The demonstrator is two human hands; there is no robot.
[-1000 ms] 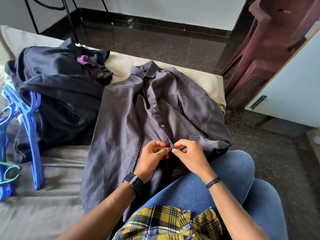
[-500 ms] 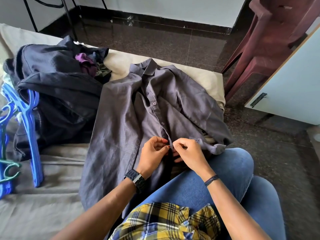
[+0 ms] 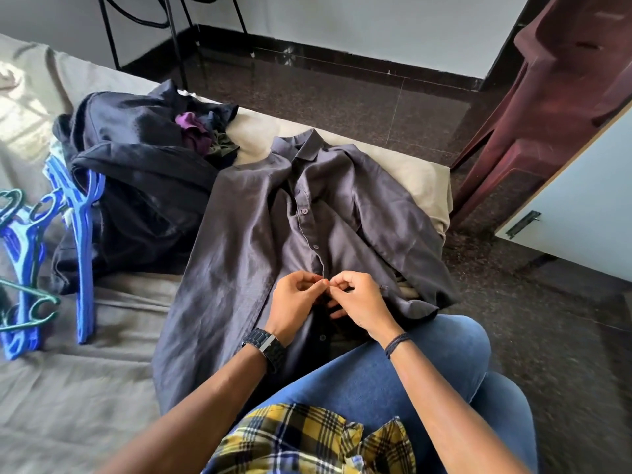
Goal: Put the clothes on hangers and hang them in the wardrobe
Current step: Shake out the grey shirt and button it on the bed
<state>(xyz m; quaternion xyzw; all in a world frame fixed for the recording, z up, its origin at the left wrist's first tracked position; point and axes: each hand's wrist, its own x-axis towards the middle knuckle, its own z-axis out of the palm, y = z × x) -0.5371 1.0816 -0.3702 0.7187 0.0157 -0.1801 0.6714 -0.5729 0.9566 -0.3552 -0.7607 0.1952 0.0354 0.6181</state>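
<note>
Pinching the placket of the grey shirt (image 3: 260, 234) at one button, the left hand (image 3: 294, 304) and right hand (image 3: 359, 302) meet fingertip to fingertip. The shirt lies flat on the bed (image 3: 85, 388), its long axis running from the collar down to the hands. The blue hangers (image 3: 82, 234) lie well left of the shirt, nearer the left hand.

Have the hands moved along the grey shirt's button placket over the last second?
No. Left hand and right hand still pinch the grey shirt at the same spot, just below the second visible button.
</note>
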